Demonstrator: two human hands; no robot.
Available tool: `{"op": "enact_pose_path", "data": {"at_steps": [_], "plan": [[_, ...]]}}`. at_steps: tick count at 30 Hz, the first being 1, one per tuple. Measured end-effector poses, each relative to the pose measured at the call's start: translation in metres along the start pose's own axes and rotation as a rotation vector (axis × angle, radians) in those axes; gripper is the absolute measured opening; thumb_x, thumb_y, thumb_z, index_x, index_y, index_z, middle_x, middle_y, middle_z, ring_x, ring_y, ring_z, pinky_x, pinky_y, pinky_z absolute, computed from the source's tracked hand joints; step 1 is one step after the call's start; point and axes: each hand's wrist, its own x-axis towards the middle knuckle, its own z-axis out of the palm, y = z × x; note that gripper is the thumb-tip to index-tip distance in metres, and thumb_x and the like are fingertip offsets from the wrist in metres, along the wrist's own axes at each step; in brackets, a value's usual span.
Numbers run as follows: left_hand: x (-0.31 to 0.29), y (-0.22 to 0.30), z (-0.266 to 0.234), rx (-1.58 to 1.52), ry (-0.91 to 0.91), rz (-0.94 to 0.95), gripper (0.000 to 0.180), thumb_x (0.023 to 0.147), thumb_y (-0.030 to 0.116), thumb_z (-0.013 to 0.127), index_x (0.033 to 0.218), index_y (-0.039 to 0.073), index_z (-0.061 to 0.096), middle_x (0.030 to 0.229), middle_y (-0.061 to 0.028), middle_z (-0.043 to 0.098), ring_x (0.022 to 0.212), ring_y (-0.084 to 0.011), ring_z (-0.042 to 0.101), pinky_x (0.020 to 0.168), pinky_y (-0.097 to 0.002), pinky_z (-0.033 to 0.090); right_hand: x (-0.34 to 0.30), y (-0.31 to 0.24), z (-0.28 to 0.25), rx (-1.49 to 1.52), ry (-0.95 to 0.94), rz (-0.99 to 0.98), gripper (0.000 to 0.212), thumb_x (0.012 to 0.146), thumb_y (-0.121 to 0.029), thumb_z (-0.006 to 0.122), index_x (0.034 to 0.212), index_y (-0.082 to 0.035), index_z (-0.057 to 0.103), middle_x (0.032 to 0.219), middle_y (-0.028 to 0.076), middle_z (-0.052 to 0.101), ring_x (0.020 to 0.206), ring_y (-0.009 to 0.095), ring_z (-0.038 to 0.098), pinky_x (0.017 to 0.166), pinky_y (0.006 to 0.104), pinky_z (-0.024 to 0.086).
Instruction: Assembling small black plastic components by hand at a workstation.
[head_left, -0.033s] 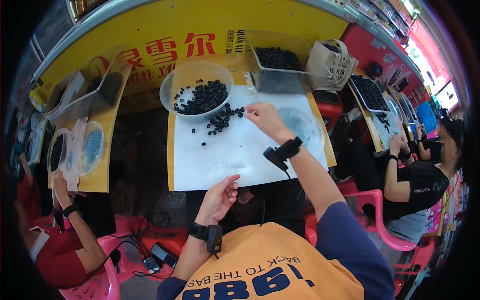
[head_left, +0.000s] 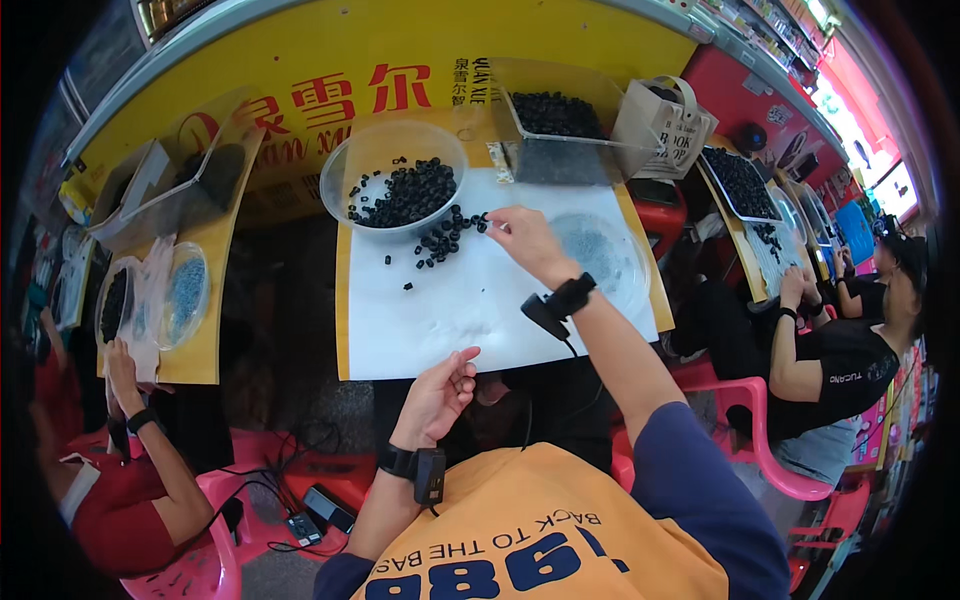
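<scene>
My right hand [head_left: 528,240] reaches over the white sheet [head_left: 410,320], its fingertips pinched at a small black ring-like plastic piece [head_left: 483,225] on the edge of a loose heap. That heap of black pieces [head_left: 437,244] spreads in front of a clear round bowl [head_left: 335,165] holding many more. My left hand [head_left: 438,398] is near the sheet's front edge with its fingers curled in; whether anything is inside them is hidden. Right of my right hand stands a shallow clear round container [head_left: 635,262] with small pale bluish bits in it.
Behind the sheet are a clear bin [head_left: 560,165] of black pieces and a cream tote bag [head_left: 650,130]. People sit working at tables on both sides, one in a red top [head_left: 130,510], one in black [head_left: 835,380]. Pink chairs [head_left: 765,440] and cables [head_left: 265,485] are nearby.
My right hand has shifted very slightly left, nearer the loose heap. My left hand looks unchanged.
</scene>
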Motion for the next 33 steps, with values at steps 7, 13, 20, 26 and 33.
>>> {"op": "enact_pose_path", "data": {"at_steps": [7,13,20,26,33], "plan": [[-0.005,0.005,-0.002,-0.039,0.027,0.028,0.03,0.099,0.022,0.048,0.119,0.0,0.056,0.084,-0.0015,0.059,0.071,-0.0101,0.051,0.06,-0.0201,0.044,0.004,0.0,0.037,-0.081,0.015,0.158,0.014,0.078,-0.011,0.065,0.087,0.0,0.066,0.098,0.02,0.063,0.092,0.037,0.06,0.08,0.0426,0.05],[0.002,0.005,-0.008,-0.068,0.028,0.14,0.03,0.098,0.018,0.052,0.119,-0.002,0.056,0.093,-0.0063,0.064,0.081,-0.0132,0.062,0.071,-0.023,0.052,-0.035,-0.01,0.042,0.128,0.094,0.051,0.018,0.079,-0.01,0.064,0.093,0.0,0.067,0.085,0.017,0.068,0.077,0.03,0.066,0.07,0.0358,0.052],[0.019,0.001,0.022,-0.026,0.137,0.291,0.031,0.096,0.01,0.054,0.124,-0.002,0.05,0.107,-0.012,0.063,0.093,-0.0157,0.065,0.083,-0.0261,0.055,-0.123,-0.1,-0.003,0.599,-0.085,0.188,0.022,0.08,-0.011,0.064,0.1,-0.002,0.067,0.087,0.013,0.068,0.078,0.024,0.066,0.072,0.0296,0.052],[0.022,0.0,0.007,0.047,0.15,0.205,0.026,0.095,0.012,0.056,0.117,-0.003,0.057,0.099,-0.0116,0.066,0.087,-0.0151,0.065,0.078,-0.0249,0.056,-0.137,-0.06,-0.018,0.457,0.114,0.055,0.02,0.083,-0.01,0.066,0.102,-0.004,0.068,0.087,0.011,0.066,0.078,0.023,0.064,0.069,0.0294,0.051],[0.028,0.0,0.012,0.104,0.163,0.229,0.025,0.096,0.014,0.056,0.114,-0.003,0.058,0.096,-0.0122,0.066,0.084,-0.016,0.066,0.075,-0.0251,0.056,-0.112,0.03,-0.056,-0.004,0.086,0.116,0.014,0.082,-0.009,0.064,0.093,-0.002,0.068,0.085,0.014,0.063,0.084,0.031,0.061,0.072,0.0368,0.049]]}}
